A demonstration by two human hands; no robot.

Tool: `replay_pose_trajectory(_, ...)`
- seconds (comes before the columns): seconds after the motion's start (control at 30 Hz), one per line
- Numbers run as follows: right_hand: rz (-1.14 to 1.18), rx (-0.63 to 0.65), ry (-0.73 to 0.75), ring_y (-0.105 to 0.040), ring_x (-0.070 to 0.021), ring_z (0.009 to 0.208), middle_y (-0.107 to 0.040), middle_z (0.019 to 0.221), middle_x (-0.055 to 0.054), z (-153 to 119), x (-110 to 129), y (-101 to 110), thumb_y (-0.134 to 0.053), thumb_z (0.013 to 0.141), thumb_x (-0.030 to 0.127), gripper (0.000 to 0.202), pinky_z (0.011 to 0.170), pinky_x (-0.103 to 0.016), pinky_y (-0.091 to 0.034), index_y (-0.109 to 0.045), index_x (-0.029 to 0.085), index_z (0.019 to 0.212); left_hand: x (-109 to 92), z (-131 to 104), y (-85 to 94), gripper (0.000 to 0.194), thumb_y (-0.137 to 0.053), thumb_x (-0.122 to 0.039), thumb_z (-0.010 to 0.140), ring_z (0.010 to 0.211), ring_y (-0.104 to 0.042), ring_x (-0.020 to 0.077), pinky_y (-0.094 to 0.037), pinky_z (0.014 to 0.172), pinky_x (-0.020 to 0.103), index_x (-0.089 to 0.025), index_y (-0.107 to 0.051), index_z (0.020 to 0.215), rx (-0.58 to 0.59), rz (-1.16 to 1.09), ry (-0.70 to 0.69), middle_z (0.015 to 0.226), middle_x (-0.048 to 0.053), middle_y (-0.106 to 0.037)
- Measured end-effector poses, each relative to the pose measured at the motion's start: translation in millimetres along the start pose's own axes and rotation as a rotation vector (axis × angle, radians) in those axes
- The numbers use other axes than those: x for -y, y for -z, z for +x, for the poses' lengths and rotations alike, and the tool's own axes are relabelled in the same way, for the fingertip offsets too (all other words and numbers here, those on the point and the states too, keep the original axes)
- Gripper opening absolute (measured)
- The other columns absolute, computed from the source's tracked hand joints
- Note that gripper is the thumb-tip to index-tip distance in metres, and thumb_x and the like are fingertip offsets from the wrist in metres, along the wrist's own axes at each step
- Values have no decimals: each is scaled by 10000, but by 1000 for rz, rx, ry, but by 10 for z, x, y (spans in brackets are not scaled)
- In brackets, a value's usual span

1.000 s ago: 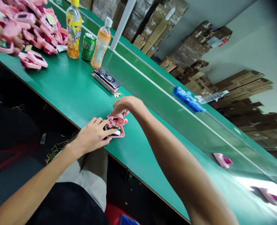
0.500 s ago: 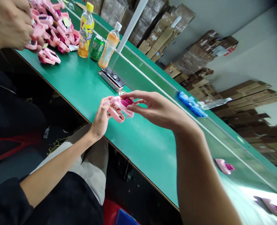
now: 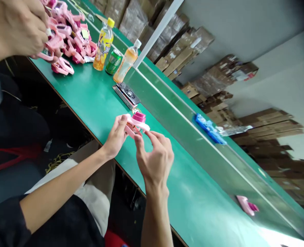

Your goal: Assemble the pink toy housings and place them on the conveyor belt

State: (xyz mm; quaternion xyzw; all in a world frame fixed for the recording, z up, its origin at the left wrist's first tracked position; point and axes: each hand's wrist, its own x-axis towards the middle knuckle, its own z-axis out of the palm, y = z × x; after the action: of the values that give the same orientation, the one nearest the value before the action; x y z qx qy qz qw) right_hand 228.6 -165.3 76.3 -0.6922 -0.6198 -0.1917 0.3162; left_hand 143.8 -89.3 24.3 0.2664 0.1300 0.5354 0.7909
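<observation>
Well, at the left end of the long green table [image 3: 185,188], a co-worker's hand [image 3: 20,31] is bent beside a heap of pink plastic shells [image 3: 76,39], and one shell pair [image 3: 61,66] lies at the heap's near side. Just right of the heap, on the far side, three drinks stand in a row: a yellow-capped bottle [image 3: 103,46], a green can [image 3: 113,61] and a white-capped bottle [image 3: 127,61] of orange drink. Nearer than those lies a dark flat box [image 3: 126,95].

Nearer still, the worker's left hand [image 3: 115,137] pinches the left end of a pink plastic case [image 3: 139,125], thumb on top and fingers below. The case is up off the tabletop, its two halves parted, with a magenta round knob [image 3: 139,117] facing upward; the small parts in the gap are too small to make out. On its right end, the right hand [image 3: 155,156] has thumb and forefinger closed on the edge.

Farther right, a blue tray [image 3: 210,128] sits beyond the tabletop near a clear plastic bottle [image 3: 234,131]. Another pink shell [image 3: 246,205], with a magenta part, lies toward the right end, and stacked cardboard boxes [image 3: 267,123] fill the far background.
</observation>
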Motion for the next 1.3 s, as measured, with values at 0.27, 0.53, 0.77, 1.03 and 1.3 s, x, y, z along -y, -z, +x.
replay_pose_trajectory(0.27,213,-98,-207,-672,-206,978,-699,1128,-108,-229,18,-285,-559,1003,417,307,814,-359,-571,-771,196,1026,213,-103,-113,399,-620,-549,944,909,-652,151,-525,837,282,-193,-529,1100,-202,-8,-52,984,23,-635)
replay_pose_trajectory(0.53,204,-9,-112,-692,-211,1002,-645,1252,-128,-430,-92,-268,-530,1025,390,307,863,-396,-599,-747,202,1132,226,-204,-108,348,-698,-297,924,934,-667,120,-507,802,210,-211,-496,1195,-186,-59,-12,1059,10,-636)
replay_pose_trajectory(0.77,308,-121,-168,-679,-245,1122,-683,1238,-122,-681,-96,-254,-543,1019,317,252,904,-434,-600,-750,194,1097,162,-278,-102,180,-606,-233,966,731,-641,109,-499,653,194,-184,-529,1121,-218,-201,140,920,15,-642)
replay_pose_trajectory(1.03,552,-69,-425,-703,-227,1056,-747,1132,-82,-625,-88,-174,-595,988,402,274,960,-418,-563,-743,204,1105,178,-391,-86,150,-457,-214,1056,914,-690,115,-519,816,194,-191,-510,1195,-176,-212,268,990,32,-669)
replay_pose_trajectory(1.3,703,20,-646,-720,-218,963,-759,1058,-89,-646,-97,-109,-722,866,463,342,835,-345,-598,-716,169,1041,232,-388,89,375,-687,-301,948,1002,-642,131,-500,895,232,-244,-526,1282,12,-74,293,1148,34,-644)
